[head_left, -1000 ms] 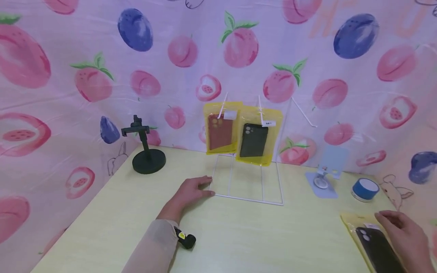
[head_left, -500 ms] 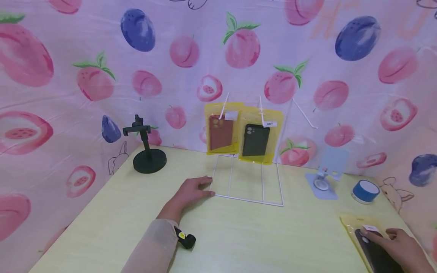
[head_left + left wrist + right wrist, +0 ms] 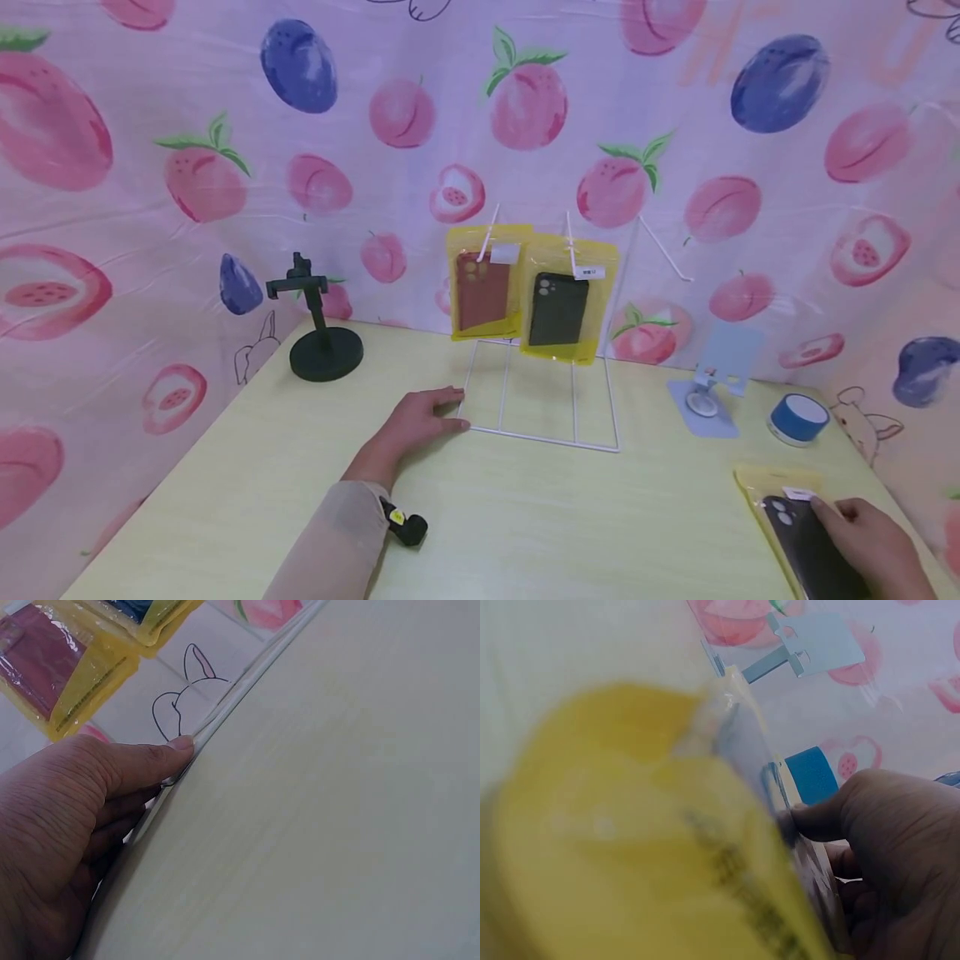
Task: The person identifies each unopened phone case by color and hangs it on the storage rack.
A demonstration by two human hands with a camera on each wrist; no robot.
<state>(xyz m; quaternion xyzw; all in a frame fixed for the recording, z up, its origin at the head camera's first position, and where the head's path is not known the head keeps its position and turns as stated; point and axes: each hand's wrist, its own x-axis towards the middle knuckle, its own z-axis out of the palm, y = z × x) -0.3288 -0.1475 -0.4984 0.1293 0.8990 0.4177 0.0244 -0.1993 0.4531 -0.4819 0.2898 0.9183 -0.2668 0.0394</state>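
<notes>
My left hand [image 3: 420, 421] grips the front left corner of a white wire display rack [image 3: 543, 440]. In the left wrist view, its thumb [image 3: 169, 756] lies on the rack's wire. Two phone cases in yellow bags hang from the rack's hooks, a dark red case [image 3: 483, 292] and a black case [image 3: 557, 310]. At the right, my right hand [image 3: 873, 537] holds another bagged black phone case [image 3: 806, 537], thumb on top, by its right side. The right wrist view shows that yellow bag [image 3: 630, 825] blurred and close; some fingers are hidden behind it.
A black round-based stand [image 3: 326, 354] is at the back left. At the back right are a light blue phone stand [image 3: 727, 354] and a blue roll of tape [image 3: 801, 418]. A third rack hook [image 3: 667, 248] carries nothing. Fruit-patterned cloth hangs behind the table.
My right hand has moved from the bag's right edge onto the bagged phone case, thumb over it, and the bag has shifted slightly left. My left hand stays on the rack.
</notes>
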